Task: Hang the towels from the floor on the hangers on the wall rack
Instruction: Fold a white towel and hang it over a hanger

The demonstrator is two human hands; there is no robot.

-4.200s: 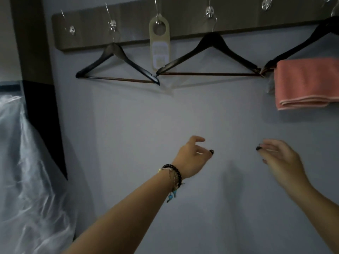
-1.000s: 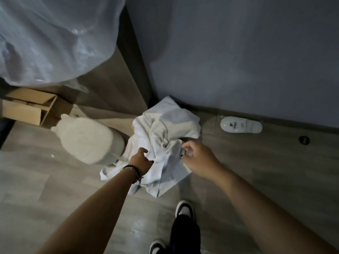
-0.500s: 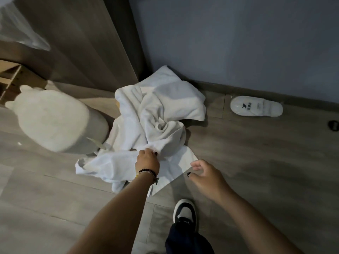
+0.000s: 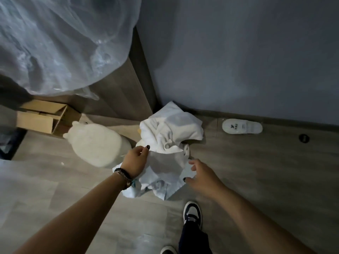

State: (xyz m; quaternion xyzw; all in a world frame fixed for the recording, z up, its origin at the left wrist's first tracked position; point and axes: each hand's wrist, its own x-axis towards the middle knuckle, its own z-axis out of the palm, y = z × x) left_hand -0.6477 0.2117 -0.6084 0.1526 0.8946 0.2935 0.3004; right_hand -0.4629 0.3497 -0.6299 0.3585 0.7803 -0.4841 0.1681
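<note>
The white towels (image 4: 170, 143) lay heaped on the floor (image 4: 256, 171) in the corner below the wall. An upper edge of one was pinched between thumb and fingers of the left hand (image 4: 135, 160), apparently so that a single towel could be peeled from the pile. The right hand (image 4: 200, 174) hovered just beside the cloth, fingers spread, nothing held. Compared with half a second earlier, the left hand had been raised with the cloth, and the plush toy (image 4: 97, 145) was seen farther off.

Soft matt cloth towels (image 4: 170, 136) on smooth wood-grain floor (image 4: 256, 171), beside glossy clear plastic sheeting (image 4: 60, 43).
</note>
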